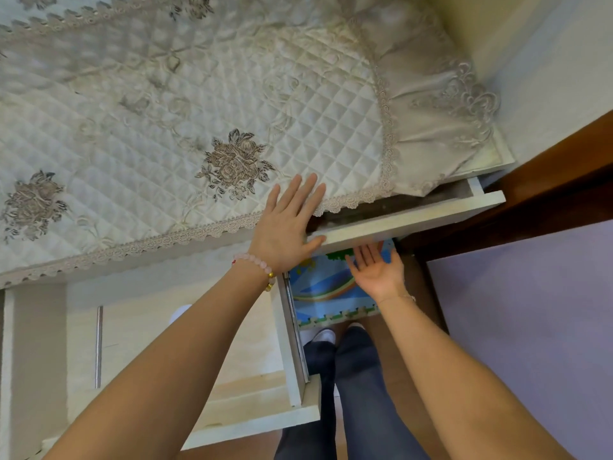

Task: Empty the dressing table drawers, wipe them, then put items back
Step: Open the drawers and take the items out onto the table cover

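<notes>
Head cam, looking down: top drawer [414, 220] is pulled out a bit at the dressing table's [149, 277] right front corner, under the quilted lace cover [166, 111]. Left hand [285, 224] lies flat, fingers straight, on the drawer front's left end. Right hand [378, 270] is open, palm up, just beneath it. Lower drawer [265, 423] sticks way out.

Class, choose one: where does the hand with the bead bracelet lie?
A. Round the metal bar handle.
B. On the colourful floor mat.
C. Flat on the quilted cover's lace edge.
C: the left hand lies flat, fingers straight, on the lace edge of the quilted cover, beside the part-open drawer.
</notes>
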The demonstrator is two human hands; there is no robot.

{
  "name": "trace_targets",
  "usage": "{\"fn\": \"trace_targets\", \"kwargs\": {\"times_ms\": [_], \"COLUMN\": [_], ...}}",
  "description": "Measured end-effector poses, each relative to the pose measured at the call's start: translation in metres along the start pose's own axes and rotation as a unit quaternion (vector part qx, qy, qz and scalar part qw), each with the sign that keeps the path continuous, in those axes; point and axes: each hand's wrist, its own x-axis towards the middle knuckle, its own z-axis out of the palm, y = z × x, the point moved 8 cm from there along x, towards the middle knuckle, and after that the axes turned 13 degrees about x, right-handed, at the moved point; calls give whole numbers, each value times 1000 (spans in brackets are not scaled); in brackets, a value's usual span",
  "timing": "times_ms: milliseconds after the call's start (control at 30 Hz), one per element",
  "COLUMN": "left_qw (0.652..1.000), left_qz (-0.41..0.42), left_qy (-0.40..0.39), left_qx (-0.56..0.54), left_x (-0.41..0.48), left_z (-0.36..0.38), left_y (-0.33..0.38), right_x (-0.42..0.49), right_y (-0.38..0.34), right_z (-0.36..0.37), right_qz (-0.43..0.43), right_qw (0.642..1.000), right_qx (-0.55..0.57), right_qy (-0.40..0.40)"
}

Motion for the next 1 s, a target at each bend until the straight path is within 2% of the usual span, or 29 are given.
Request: {"fn": "trace_targets", "kwargs": {"times_ms": [767, 1000], "left_qw": [1000, 1000], "left_qz": [5, 5], "left_qy": [-15, -19], "left_qx": [24, 23], "left_x": [-35, -37], "left_z": [-10, -14], "left_y": [21, 22], "right_x": [-113, -129], "right_y": [-7, -7], "right_z": [-183, -192], "right_qz": [-52, -53], "right_qw": [989, 988], "right_qx": [25, 36], "right_qy": [138, 142]}}
